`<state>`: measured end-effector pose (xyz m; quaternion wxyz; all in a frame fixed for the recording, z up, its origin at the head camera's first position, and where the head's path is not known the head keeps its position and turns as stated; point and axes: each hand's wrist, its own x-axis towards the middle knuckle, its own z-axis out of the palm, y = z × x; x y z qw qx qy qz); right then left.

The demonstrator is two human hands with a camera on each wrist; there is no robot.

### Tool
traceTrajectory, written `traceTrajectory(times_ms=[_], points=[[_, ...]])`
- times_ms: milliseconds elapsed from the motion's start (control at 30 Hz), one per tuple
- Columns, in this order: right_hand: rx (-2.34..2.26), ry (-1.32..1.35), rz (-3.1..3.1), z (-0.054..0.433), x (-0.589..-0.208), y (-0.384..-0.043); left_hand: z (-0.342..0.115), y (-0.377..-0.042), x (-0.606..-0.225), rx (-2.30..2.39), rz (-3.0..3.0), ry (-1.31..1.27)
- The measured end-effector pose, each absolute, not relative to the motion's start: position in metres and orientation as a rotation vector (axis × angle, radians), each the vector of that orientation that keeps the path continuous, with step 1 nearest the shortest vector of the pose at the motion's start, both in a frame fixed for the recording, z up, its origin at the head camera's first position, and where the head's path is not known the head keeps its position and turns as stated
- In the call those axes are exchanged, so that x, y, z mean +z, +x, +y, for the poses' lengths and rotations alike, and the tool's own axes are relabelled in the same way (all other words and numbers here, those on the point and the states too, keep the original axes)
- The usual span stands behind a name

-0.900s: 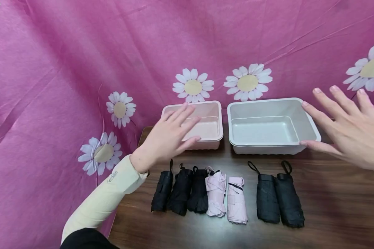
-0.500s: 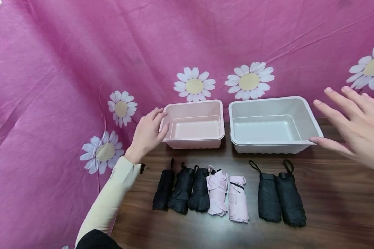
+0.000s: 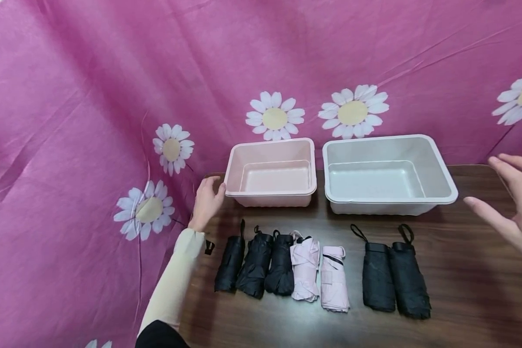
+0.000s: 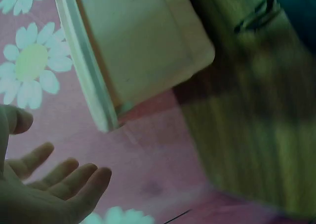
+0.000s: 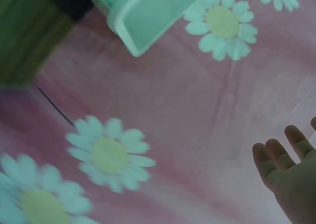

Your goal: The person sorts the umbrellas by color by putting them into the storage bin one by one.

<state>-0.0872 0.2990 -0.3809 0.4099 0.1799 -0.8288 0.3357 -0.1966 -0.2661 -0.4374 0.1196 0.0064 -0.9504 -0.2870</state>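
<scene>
My left hand [image 3: 206, 203] hovers just off the left end of the pink plastic bin [image 3: 269, 200], fingers loosely bent and holding nothing. In the left wrist view a gap shows between that hand [image 4: 54, 189] and the bin [image 4: 138, 36]. To the right of the larger grey-white bin [image 3: 374, 209], my right hand [image 3: 519, 208] is held in the air, fingers spread; the frame edge cuts it off. Folded umbrellas lie in front of the bins: three black ones [image 3: 254, 266], two pale pink ones [image 3: 305, 270] and two more black ones [image 3: 378, 278] farther right.
The bins stand side by side at the back of the wooden table [image 3: 296, 326], with a narrow gap between them. A pink cloth with daisies [image 3: 217, 63] hangs behind and at the left. A small black piece [image 3: 209, 247] lies near my left wrist.
My left hand has moved left and down, from over the pink bin to beside its left end. My right hand has drawn away to the right from the grey-white bin. The umbrellas stay put.
</scene>
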Motion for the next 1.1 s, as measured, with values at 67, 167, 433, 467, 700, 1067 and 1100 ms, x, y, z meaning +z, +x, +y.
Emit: traceTrajectory(times_ms=[67,167,433,467,700,1067,1100], points=[[0.871,0.387,-2.130,0.306,-0.393,-0.082,-0.266,-0.199,-0.444,-0.968,-2.769,0.108],[0.903,0.269,-2.151,0.313,-0.415,-0.073,-0.264,-0.202,-0.452,-1.125,-2.738,0.251],[0.958,-0.059,-2.278,0.314,-0.474,-0.045,-0.258,-0.215,-0.473,-1.611,-2.471,0.631],[0.963,-0.108,-2.318,0.312,-0.479,-0.042,-0.257,-0.216,-0.477,-1.722,-2.390,0.685],[1.063,-0.220,-2.492,0.292,-0.516,-0.025,-0.254,-0.221,-0.489,-2.117,-2.026,0.854],[1.111,-0.210,-2.700,0.256,-0.563,-0.004,-0.248,-0.225,-0.496,-2.259,-1.922,0.763],[1.115,-0.210,-2.711,0.255,-0.565,-0.002,-0.247,-0.225,-0.497,-2.250,-1.923,0.757]])
